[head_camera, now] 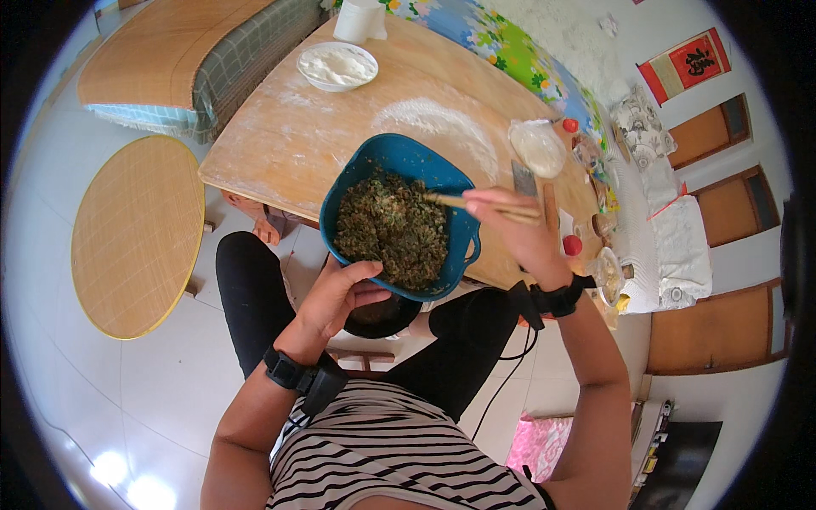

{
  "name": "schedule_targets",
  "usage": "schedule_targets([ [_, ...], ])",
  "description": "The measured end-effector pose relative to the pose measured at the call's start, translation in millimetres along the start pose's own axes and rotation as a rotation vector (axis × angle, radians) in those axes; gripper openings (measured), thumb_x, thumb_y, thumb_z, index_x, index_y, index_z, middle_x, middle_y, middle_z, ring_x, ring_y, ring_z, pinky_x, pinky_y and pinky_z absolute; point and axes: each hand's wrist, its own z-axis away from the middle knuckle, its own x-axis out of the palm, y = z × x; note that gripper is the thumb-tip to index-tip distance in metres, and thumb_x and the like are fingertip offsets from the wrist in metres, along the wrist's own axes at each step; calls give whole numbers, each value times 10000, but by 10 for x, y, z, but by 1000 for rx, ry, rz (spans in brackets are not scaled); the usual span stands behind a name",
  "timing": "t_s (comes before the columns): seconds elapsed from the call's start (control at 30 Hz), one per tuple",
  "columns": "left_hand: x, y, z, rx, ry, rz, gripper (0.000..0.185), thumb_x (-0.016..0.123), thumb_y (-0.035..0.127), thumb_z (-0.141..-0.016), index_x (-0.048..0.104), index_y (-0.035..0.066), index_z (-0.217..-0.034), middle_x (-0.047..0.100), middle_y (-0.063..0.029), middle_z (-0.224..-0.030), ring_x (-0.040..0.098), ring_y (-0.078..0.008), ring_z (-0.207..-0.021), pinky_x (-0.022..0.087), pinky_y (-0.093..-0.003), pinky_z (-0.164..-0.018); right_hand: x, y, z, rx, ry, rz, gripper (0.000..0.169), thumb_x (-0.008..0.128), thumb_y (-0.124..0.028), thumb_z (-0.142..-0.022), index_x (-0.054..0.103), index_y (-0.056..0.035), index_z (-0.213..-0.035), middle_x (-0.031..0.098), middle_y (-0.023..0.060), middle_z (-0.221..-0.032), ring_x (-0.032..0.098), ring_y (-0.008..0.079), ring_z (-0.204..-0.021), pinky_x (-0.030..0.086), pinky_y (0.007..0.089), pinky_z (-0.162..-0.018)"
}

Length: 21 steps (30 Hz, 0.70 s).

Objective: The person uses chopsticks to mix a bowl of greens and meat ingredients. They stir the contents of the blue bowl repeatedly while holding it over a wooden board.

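Observation:
My left hand (341,293) grips the near rim of a blue plastic basin (408,153), thumb over the edge. The basin sits at the near edge of a wooden table and holds a chopped green and brown filling (389,223). My right hand (516,229) is closed around a pair of wooden chopsticks (446,200), whose tips meet the filling at its right side. Beyond the basin, loose white flour (440,121) lies spread on the wood.
On the wooden table (268,140) stand a bowl of flour (338,66), a paper roll (359,20), dough under plastic (537,148) and a metal blade (524,178). A dark bucket (382,317) is below the basin. A round stool-like tabletop (137,236) stands left.

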Motion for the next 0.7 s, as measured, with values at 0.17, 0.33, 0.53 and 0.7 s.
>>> schedule_targets([
  [0.17,28,17,26,10,16,-18,547,659,175,-870,424,42,-1346,584,-127,-1242,651,-249,-1028,561,-412,-879,-101,-45,-30,33,-24,-166,197,633,-146,-923,697,3,-1036,695,48,-932,628,106,-878,485,232,-782],
  [0.33,12,14,18,-1,18,-16,544,663,180,-872,426,47,-1344,591,-118,-1233,656,-246,-1014,564,-403,-868,-107,-25,-163,-105,82,24,203,620,-134,-928,690,15,-1047,697,54,-941,639,119,-873,496,245,-790],
  [0.53,28,21,20,12,19,-22,554,674,183,-867,426,48,-1344,591,-119,-1231,655,-243,-1017,566,-395,-863,-85,207,-158,20,-15,-136,229,626,-144,-923,684,39,-1049,689,84,-982,654,144,-866,506,254,-806],
  [0.7,11,25,27,12,18,-11,562,681,182,-864,423,50,-1345,591,-121,-1227,654,-244,-1017,569,-397,-859,-256,-50,-245,-47,117,-204,209,640,-124,-911,692,24,-1048,700,70,-969,654,127,-872,515,247,-783],
])
